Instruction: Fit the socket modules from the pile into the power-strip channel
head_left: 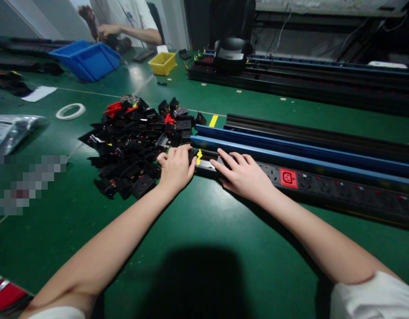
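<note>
A long black power strip (pixel 344 195) lies across the right side of the table, with a row of sockets and one red socket (pixel 288 178) in its face. My left hand (pixel 176 167) is closed at the strip's left end, its fingers around a small black socket module (pixel 192 154) that they partly hide. Beside that module a yellow piece (pixel 199 157) sits at the channel's end. My right hand (pixel 247 173) rests on the strip with its fingers spread, the fingertips touching a black module (pixel 220 158). Just left of my left hand is a heap of black socket modules (pixel 134 139), a few of them red.
Blue rails (pixel 307 157) and a black rail (pixel 310 135) lie behind the strip. Farther back are more long strips (pixel 290 84), a blue bin (pixel 87 62) and a yellow bin (pixel 162 64). A tape roll (pixel 70 111) lies left. Another person (pixel 127 26) sits across the table.
</note>
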Tool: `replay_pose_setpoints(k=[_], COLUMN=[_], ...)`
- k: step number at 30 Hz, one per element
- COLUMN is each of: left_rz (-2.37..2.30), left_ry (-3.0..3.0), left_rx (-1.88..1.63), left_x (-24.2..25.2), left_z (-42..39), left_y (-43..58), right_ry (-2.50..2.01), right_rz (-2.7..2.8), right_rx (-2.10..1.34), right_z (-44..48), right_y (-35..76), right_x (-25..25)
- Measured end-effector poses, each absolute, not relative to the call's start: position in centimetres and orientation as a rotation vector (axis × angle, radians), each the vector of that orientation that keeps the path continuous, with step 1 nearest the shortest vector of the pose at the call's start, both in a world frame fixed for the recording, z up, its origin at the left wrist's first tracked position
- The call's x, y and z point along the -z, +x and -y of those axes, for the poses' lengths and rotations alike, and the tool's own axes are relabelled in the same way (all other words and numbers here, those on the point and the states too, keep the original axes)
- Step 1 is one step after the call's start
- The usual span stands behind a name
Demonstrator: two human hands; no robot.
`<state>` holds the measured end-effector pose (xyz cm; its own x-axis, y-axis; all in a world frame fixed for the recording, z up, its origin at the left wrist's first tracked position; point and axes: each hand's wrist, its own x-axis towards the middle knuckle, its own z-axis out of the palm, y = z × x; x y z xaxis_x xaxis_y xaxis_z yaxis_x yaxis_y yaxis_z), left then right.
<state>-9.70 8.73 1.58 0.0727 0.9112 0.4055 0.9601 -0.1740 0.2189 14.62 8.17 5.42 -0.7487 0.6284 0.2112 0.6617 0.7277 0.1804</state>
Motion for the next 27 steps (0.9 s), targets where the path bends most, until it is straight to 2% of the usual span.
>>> replay_pose_setpoints(k=[4, 7, 16, 22, 27], left_rz=[1.884, 1.778, 1.75, 1.881, 1.962], left_ry=[-2.288, -2.327, -2.008, -2.284, -2.482], left_rx=[0.703, 0.826, 1.643, 1.684, 1.851], left_x=[-1.6, -1.6, -1.0, -1.1, -1.0], left_z=[-8.9, -9.0, -8.8, -9.5, -10.1], left_y=[-10.0, -10.4, -10.0, -9.7, -9.9], right_ry=[-1.05, -1.053, -1.051, -1.059, -1.062], right_rz=[2.785, 2.785, 2.797, 2.8, 2.803], right_rx=[0.372, 0.368, 0.389, 0.368, 0.38], right_z=[-8.2, -8.2, -8.2, -8.2, -8.2], right_y=[14.6, 14.6, 14.7, 14.6, 14.7], right_x=[-5.3, -5.4, -5.4, -5.4, -5.4])
